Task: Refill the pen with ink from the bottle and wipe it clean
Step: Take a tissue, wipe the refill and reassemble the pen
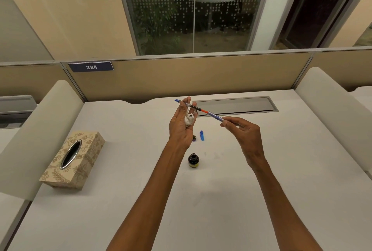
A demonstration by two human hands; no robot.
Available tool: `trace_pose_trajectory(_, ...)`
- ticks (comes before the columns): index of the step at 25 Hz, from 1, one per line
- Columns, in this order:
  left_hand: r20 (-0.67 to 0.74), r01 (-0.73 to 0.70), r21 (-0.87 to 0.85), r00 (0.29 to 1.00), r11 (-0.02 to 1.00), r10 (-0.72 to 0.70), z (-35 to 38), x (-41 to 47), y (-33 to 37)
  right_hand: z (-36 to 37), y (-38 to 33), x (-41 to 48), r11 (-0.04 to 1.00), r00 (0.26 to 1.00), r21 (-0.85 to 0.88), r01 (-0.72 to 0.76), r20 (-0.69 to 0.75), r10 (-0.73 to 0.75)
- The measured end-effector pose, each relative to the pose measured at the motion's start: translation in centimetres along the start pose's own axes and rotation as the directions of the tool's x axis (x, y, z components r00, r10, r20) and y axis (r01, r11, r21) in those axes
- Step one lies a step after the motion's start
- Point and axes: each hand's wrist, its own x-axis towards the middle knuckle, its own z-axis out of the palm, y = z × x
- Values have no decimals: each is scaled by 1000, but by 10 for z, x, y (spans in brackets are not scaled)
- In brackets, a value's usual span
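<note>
Observed from the head view: the right hand [244, 132] pinches the rear end of the slim blue translucent pen with an orange band [201, 109] between thumb and fingertips, holding it in the air above the far middle of the white table [261, 180], tip pointing away and to the left. The left hand [181, 123] is half closed, with a crumpled white tissue wad [189, 120] held in the palm and curled fingers; the pen's front part crosses at its raised fingertips, though whether they actually grip the barrel cannot be told. The small dark glass ink bottle [193, 160] stands uncapped near the table's centre, below the hands; its small dark round cap [194, 138] and the blue pen cap [202, 135] lie just beyond it, close together. A floral-patterned cardboard tissue box [74, 160] sits toward the left edge. Judgement: filling appears done and wiping is in hand. Recommended practice: keep the rear pinch steady and the tip level or slightly raised so that no drop runs; close the tissue round the front section and draw toward the tip, turning the barrel between strokes and presenting a clean fold each pass. The open bottle sits beneath the forearms; keep elbows high, and cap it promptly.
</note>
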Motion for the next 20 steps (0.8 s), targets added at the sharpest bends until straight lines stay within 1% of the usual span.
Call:
trace_pose_trajectory(5,19,1,41,1000,999,-2,-2,-3,-5,7,-4,3,999,1000,-19,-27,-7,27)
trace_pose_trajectory(7,30,8,21,1000,1000,-9,-2,-3,-7,10,-6,6,999,999,-8,-34,-15,34)
trace_pose_trajectory(9,45,13,7,999,1000,-13,-2,-4,-9,15,-10,7,997,998,44,-62,-5,62)
trace_pose_trajectory(12,63,21,38,998,999,-23,1,-9,-13,24,-13,9,980,989,136,-147,17,146)
trace_pose_trajectory(14,53,22,31,998,999,-23,2,-11,-15,24,-12,9,956,978,205,-209,68,199)
trace_pose_trajectory(17,20,1,12,1000,1000,-2,0,-10,-14,15,-8,10,890,949,350,-293,216,228)
trace_pose_trajectory(18,21,-3,12,1000,1000,3,-1,-10,-14,12,-8,10,877,942,365,-311,243,233)
trace_pose_trajectory(20,31,1,24,1000,1000,-2,-1,-11,-15,11,-7,11,849,928,387,-359,246,281)
